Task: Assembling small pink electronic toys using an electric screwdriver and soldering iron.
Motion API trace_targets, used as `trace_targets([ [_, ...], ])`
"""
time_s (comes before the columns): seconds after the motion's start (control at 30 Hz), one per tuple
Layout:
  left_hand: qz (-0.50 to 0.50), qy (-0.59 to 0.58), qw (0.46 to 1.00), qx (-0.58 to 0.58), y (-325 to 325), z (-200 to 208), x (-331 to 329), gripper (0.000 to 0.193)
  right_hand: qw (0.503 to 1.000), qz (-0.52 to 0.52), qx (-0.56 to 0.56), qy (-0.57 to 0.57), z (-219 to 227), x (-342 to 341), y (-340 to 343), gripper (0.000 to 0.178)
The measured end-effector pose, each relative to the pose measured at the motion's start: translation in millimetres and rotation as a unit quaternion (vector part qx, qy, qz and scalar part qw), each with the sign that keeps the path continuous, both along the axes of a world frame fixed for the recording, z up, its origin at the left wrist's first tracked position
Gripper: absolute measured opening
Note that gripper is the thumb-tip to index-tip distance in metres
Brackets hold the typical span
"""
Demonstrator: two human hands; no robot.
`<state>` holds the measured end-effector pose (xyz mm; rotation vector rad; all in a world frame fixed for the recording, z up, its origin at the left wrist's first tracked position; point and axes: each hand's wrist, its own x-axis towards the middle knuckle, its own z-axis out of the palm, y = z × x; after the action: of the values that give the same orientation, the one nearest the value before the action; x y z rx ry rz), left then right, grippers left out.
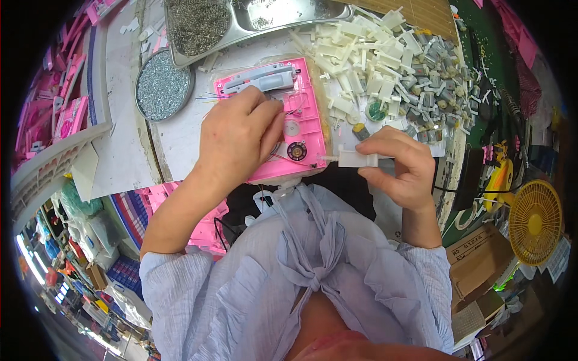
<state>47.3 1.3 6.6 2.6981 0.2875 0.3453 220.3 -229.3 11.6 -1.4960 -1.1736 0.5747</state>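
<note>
A pink plastic casing [306,102] lies on the worktable before me, with a grey roller-like part [265,79] across its far end and a small round speaker [297,151] near its near end. Over the casing's left half is my left hand [241,126], its fingers bent and pinched down inside; what they grip is hidden beneath them. Thin wires [211,97] stick out past the casing's left edge. Beside its near right corner, my right hand [397,162] pinches a white plastic part [355,158] between thumb and fingers, the part's narrow end pointing at the casing.
Loose white plastic parts [355,66] and small grey motors [439,78] are heaped at the far right. A round dish of small metal pieces [162,85] stands left of the casing. Behind it sits a metal tray [241,30] holding screws. A yellow fan [534,222] is at right.
</note>
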Motion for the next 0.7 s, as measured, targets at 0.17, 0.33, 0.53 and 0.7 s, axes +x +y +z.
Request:
trace_targets([
  [0.17, 0.03, 0.01, 0.999, 0.018, -23, -12, 22, 0.014, 0.999, -0.012, 0.017, 0.024, 3, 4, -2, 0.033],
  [0.33, 0.028, -0.025, 0.997, -0.064, -21, -16, 24, 0.012, 0.999, -0.046, 0.019, 0.021, 1, 6, -16, 0.032],
  [0.53, -0.019, 0.058, 0.998, 0.0, -29, -10, 23, 0.013, 0.999, -0.031, 0.004, 0.035, -2, 4, -13, 0.033],
  [0.7, -0.003, 0.016, 0.998, -0.052, -25, -13, 23, 0.013, 0.998, -0.063, 0.005, 0.002, -4, 5, -9, 0.032],
])
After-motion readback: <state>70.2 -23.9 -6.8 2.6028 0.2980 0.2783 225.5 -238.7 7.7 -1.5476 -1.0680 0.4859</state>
